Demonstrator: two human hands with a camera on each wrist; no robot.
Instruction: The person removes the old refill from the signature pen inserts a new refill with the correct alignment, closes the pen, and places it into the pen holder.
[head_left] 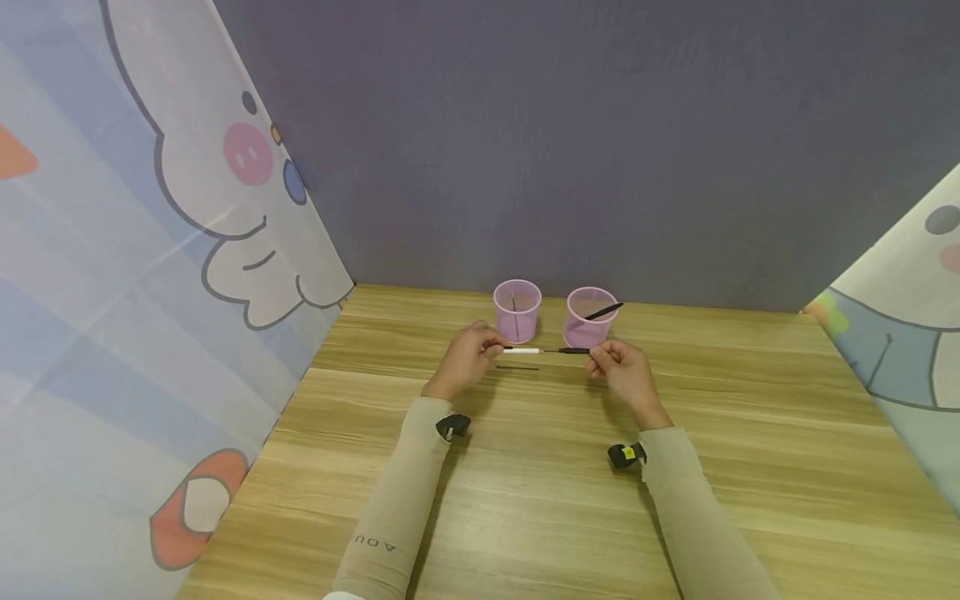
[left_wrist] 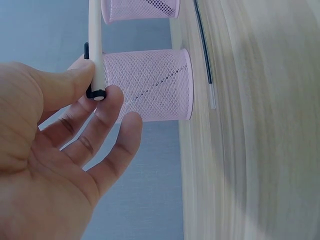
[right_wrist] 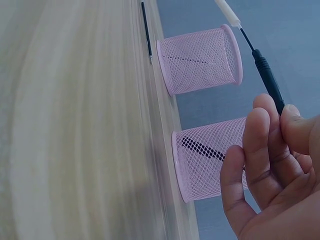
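My left hand (head_left: 467, 360) pinches the black-clipped end of a white pen barrel (left_wrist: 96, 45) between thumb and fingers. Opposite it, my right hand (head_left: 626, 375) pinches a black pen grip section (right_wrist: 268, 76) with a ribbed end. A thin dark refill (right_wrist: 246, 38) sticks out of that section, and its far end meets the barrel's open end; how deep it sits inside cannot be seen. The two parts lie roughly in line above the table. Another dark refill with a clear end (left_wrist: 204, 47) lies on the table just below the barrel.
Two pink mesh cups stand behind the hands. The left cup (head_left: 505, 321) holds a thin dark stick; the right cup (head_left: 576, 333) holds a thicker black stick-like piece (head_left: 604, 312). A grey panel (head_left: 570, 150) rises at the wooden table's (head_left: 525, 483) back edge.
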